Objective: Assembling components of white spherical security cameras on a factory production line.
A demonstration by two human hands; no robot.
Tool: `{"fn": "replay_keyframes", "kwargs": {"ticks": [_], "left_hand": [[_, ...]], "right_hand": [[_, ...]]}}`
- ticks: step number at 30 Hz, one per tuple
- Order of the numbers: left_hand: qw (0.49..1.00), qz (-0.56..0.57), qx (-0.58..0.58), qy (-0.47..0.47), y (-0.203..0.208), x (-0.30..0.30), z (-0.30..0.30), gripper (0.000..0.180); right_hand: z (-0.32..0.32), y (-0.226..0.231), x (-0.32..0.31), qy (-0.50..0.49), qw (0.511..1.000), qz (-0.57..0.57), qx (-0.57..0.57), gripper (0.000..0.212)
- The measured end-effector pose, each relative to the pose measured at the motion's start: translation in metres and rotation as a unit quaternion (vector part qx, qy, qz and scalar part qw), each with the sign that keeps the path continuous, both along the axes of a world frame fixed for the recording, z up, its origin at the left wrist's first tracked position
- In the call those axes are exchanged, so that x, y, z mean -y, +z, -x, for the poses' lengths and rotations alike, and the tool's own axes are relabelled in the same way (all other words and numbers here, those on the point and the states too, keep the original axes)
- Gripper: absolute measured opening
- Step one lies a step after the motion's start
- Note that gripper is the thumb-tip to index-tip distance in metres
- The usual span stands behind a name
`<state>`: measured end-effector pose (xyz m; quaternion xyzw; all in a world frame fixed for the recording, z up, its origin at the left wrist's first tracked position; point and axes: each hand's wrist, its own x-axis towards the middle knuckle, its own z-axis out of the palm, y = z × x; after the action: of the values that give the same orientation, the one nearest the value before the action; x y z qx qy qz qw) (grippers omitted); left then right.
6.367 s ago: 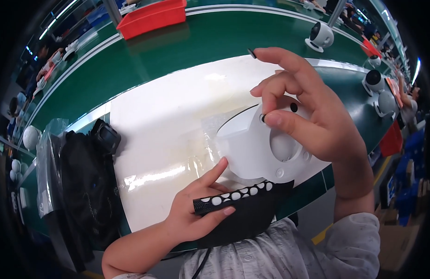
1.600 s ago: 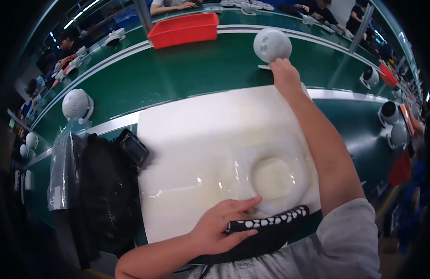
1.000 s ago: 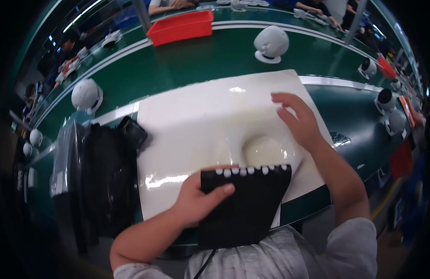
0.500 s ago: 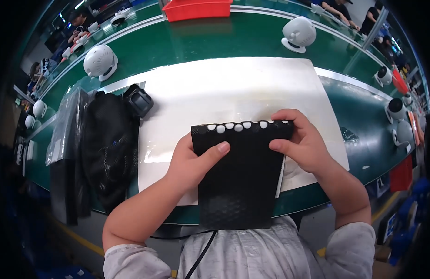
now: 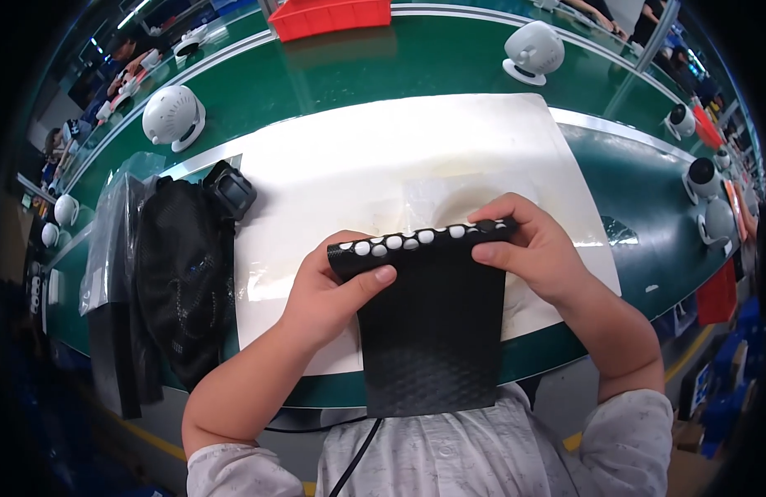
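Observation:
A black flexible sheet [image 5: 432, 331] hangs between my hands over the table's front edge, its lower end near my lap. Its upper edge is curled over and shows a row of round white spots, perhaps holes with something white behind them. My left hand [image 5: 337, 286] is closed on the left end of this edge, thumb on top. At the right end, my right hand [image 5: 528, 248] pinches the same edge between thumb and fingers. The fingers behind the sheet are partly hidden. The curled edge tilts, with its right end farther from me.
Under my hands lies a large white sheet [image 5: 333, 166] on the green table. A black mesh bag [image 5: 184, 273], a small black device [image 5: 232, 190] and clear plastic bags [image 5: 109, 248] lie left. White rounded devices [image 5: 174, 116] and a red bin [image 5: 329, 16] stand farther back.
The black sheet's upper edge has tilted, its left end coming down toward me. More of the white-spotted curl faces up. Both hands keep their hold, and the whole view has shifted slightly.

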<state>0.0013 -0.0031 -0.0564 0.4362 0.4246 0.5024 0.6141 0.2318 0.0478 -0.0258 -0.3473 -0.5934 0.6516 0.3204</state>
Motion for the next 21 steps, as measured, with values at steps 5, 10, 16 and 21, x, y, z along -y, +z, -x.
{"fn": "replay_keyframes", "kwargs": {"ticks": [5,10,16,21], "left_hand": [[1.0,0.009,0.021,0.006,0.004,0.0,-0.001,0.025],[1.0,0.006,0.029,0.001,0.0,0.0,-0.001,0.025],[1.0,0.002,0.026,0.0,0.0,0.001,-0.002,0.022],[1.0,-0.003,0.0,-0.001,-0.001,0.001,-0.002,0.019]], "right_hand": [[0.002,0.005,0.002,0.016,0.999,0.027,-0.014,0.035],[-0.001,-0.001,-0.001,0.012,0.999,0.038,-0.033,0.032],[0.0,-0.003,-0.001,-0.009,1.0,-0.021,-0.011,0.03],[0.0,-0.004,0.0,-0.023,0.998,-0.065,-0.003,0.028]]}}
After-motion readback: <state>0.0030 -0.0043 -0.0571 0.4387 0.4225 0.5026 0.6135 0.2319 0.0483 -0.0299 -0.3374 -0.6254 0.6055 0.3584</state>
